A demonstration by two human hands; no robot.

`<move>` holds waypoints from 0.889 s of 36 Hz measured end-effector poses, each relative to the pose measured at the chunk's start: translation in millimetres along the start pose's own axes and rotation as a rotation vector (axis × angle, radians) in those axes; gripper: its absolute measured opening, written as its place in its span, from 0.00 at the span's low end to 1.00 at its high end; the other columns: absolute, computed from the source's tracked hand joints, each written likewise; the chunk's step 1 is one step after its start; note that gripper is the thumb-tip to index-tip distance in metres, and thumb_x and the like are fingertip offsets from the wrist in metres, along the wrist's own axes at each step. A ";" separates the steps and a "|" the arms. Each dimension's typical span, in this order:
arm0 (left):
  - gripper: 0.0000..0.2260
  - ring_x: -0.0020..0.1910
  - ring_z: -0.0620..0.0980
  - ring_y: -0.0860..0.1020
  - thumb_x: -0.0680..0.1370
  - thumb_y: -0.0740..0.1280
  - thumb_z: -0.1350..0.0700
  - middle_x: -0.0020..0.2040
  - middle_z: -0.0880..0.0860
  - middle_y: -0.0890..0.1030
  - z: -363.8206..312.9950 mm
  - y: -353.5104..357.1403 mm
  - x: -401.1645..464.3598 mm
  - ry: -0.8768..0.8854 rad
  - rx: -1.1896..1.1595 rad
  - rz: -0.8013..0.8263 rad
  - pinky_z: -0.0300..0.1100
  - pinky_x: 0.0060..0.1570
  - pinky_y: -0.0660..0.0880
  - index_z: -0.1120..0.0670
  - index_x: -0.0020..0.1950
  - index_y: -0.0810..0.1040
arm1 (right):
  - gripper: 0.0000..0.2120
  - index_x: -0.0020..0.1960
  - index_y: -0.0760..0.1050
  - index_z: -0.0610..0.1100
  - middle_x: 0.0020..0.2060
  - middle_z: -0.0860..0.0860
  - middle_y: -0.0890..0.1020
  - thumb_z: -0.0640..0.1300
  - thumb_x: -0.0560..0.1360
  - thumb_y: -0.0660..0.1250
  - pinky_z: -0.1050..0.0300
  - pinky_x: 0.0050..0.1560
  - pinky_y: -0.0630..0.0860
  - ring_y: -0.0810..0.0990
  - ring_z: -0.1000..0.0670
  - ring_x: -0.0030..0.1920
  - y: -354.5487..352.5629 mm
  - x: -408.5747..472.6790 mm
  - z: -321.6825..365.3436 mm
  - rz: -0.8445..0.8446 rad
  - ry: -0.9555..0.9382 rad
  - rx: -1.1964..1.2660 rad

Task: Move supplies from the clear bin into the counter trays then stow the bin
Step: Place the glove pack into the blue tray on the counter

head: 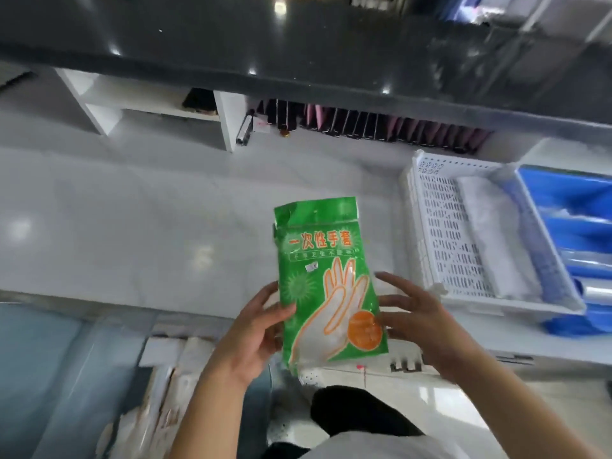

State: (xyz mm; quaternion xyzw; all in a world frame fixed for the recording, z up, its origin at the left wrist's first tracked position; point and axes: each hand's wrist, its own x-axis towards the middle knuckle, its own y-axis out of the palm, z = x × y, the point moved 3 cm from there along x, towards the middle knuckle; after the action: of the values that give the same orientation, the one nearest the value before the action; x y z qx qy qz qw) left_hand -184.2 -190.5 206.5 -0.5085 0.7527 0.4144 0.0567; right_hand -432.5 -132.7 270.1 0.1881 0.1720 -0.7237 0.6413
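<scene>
A green pack of disposable gloves point(326, 276), printed with an orange glove outline, is held upright above the white counter's front edge. My left hand point(255, 329) grips its lower left side, thumb on the front. My right hand point(414, 316) is at the pack's lower right edge with fingers spread; whether it grips is unclear. A white perforated tray point(440, 233) with a white roll inside sits on the counter to the right. Beside it stands a blue tray point(569, 207) with wrapped supplies. The clear bin point(149, 392) lies low at the left, holding pale packets.
A dark raised countertop point(298, 54) runs across the back, with white shelf dividers point(228, 120) and a row of dark and pink items point(381, 127) beneath it. The white counter surface point(132, 220) stretches to the left of the pack.
</scene>
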 end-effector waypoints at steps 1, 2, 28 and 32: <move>0.32 0.54 0.64 0.80 0.63 0.82 0.56 0.62 0.66 0.80 0.4 10.1 2.9 0.012 0.007 0.056 0.58 0.54 0.75 0.50 0.66 0.77 | 0.30 0.65 0.76 0.53 0.50 0.43 0.86 0.32 0.67 0.74 0.45 0.50 0.83 0.86 0.43 0.49 -10.8 -8.9 5.6 -0.016 -0.022 0.019; 0.33 0.55 0.64 0.81 0.63 0.82 0.55 0.62 0.65 0.80 1.0 21.2 6.0 0.019 0.014 0.110 0.61 0.56 0.75 0.50 0.66 0.76 | 0.30 0.65 0.77 0.52 0.50 0.42 0.86 0.35 0.65 0.76 0.44 0.51 0.82 0.86 0.43 0.49 -21.9 -17.0 12.0 -0.033 -0.031 0.042; 0.27 0.58 0.57 0.82 0.69 0.76 0.62 0.61 0.57 0.83 99.4 369.6 125.5 0.116 0.251 0.330 0.44 0.47 0.80 0.45 0.66 0.78 | 0.18 0.51 0.85 0.44 0.46 0.45 0.88 0.51 0.64 0.77 0.57 0.38 0.81 0.87 0.48 0.43 -371.6 -63.3 83.0 -0.120 -0.271 -0.087; 0.23 0.61 0.50 0.81 0.71 0.73 0.61 0.63 0.51 0.82 112.9 422.9 158.9 0.209 0.383 0.300 0.43 0.57 0.78 0.43 0.62 0.81 | 0.15 0.48 0.85 0.44 0.41 0.45 0.88 0.50 0.64 0.78 0.58 0.38 0.81 0.86 0.49 0.38 -439.5 -62.0 94.4 -0.162 -0.365 -0.162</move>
State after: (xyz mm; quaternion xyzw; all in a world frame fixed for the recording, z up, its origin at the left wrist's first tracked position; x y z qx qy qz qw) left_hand -641.5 -168.8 292.1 -0.4111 0.8862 0.2134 0.0117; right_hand -867.2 -73.5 386.3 -0.0125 0.1253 -0.7789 0.6144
